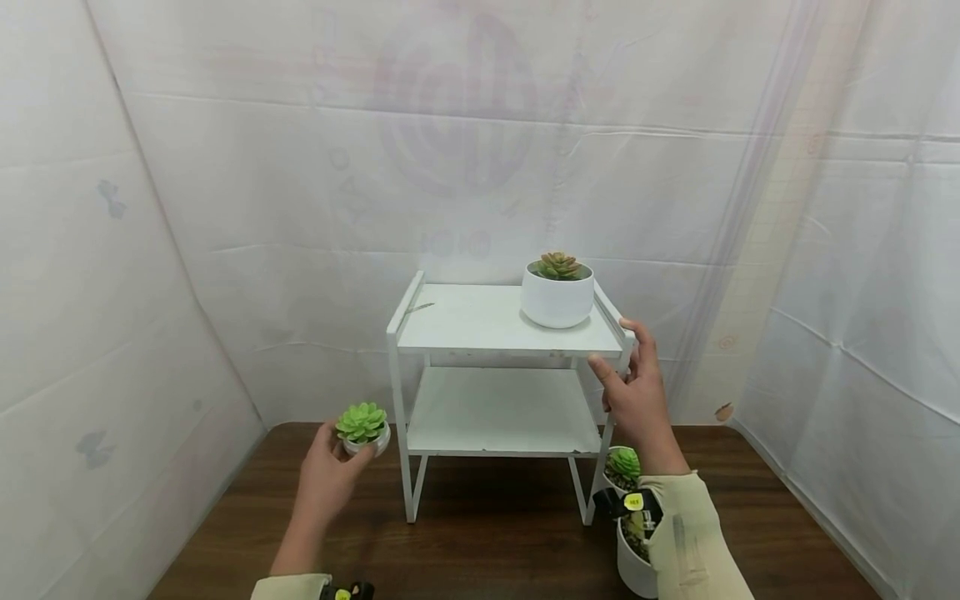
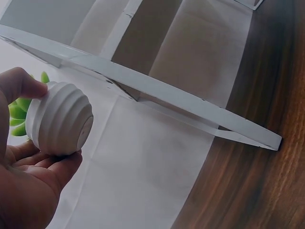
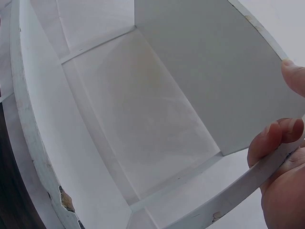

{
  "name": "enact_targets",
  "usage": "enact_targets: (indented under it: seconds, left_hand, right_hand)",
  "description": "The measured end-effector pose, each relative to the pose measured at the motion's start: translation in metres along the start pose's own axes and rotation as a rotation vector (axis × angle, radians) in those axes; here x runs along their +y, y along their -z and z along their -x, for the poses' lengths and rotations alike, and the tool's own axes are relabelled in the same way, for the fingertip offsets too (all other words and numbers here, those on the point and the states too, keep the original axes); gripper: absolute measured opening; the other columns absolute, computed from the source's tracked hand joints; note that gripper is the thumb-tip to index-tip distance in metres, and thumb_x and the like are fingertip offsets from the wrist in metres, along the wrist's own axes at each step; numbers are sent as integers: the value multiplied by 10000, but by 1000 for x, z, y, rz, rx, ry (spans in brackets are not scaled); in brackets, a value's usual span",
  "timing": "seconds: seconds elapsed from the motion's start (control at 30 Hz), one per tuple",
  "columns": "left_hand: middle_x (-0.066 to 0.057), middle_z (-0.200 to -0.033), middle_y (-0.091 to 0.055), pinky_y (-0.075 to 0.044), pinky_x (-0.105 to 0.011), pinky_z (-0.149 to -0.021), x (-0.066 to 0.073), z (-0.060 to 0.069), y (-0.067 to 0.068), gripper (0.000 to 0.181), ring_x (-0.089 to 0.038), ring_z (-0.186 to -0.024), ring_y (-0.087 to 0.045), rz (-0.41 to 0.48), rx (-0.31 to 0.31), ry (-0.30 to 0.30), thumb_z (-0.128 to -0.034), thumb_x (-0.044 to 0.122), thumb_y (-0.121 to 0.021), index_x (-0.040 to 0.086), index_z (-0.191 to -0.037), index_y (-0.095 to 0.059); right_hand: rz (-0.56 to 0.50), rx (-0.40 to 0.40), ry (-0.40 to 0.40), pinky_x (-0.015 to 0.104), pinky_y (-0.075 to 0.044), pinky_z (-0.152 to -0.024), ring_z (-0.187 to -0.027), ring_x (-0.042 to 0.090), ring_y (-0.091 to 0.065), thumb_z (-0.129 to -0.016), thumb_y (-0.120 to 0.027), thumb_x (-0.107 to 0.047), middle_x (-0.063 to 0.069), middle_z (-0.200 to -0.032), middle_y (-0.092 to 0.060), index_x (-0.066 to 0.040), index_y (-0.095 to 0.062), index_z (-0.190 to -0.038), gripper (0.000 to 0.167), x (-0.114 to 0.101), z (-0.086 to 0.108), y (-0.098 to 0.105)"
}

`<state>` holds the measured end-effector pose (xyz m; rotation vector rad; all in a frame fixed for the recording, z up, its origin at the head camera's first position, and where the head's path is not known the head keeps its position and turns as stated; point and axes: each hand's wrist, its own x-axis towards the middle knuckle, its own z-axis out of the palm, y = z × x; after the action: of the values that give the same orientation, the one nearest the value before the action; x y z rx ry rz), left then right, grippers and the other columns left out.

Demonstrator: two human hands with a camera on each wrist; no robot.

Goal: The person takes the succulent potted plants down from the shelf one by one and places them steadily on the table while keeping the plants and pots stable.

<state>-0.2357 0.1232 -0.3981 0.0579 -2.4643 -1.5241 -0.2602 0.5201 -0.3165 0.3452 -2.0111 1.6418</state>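
From head-view centre, the two-tier shelf rack (image 1: 467,321) carries chipped paint, the tabletop (image 1: 487,542) at 6 o'clock shows wood grain, the backdrop sheet (image 1: 480,133) at 12 o'clock is creased, the ribbed succulent pot (image 2: 59,119) at 7 o'clock is matt, and the bowl planter (image 1: 557,302) at 3 o'clock is smooth.

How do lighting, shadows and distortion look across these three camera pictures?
Head view: fairly even light, the tabletop darker beneath the shelf unit; left wrist view: dimmer, the left hand partly shaded; right wrist view: slightly hazy, the shelf unit's edges apparently bowed by the lens, the top right corner bright.
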Motion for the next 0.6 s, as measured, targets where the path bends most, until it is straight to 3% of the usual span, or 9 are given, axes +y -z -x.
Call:
enact_targets:
  seconds: [0.3, 0.6]
  left_hand:
    - [-287, -1535, -274, -412, -549, -1040, -8, 3, -8, 680, -470, -1383, -324, 9, -3, 14, -919, 248, -651, -16, -1431, -290]
    - [-316, -1519, -275, -420, -554, -1024, -17, 1, -12, 677, -484, -1359, -346, -21, -6, 43, -904, 266, -664, -30, -1396, -306]
  right_hand:
    - [0, -3, -8, 247, -439, -448, -446, 80, -440, -950, -631, -151, 22, -1172, -485, -278, -232, -1502, 693, -2, 0, 0]
    - [-5, -11, -6, 230, -437, -456, -460, 62, -440, -953, -610, -89, 66, -1165, -487, -167, -232, -1494, 665, -24, 8, -1]
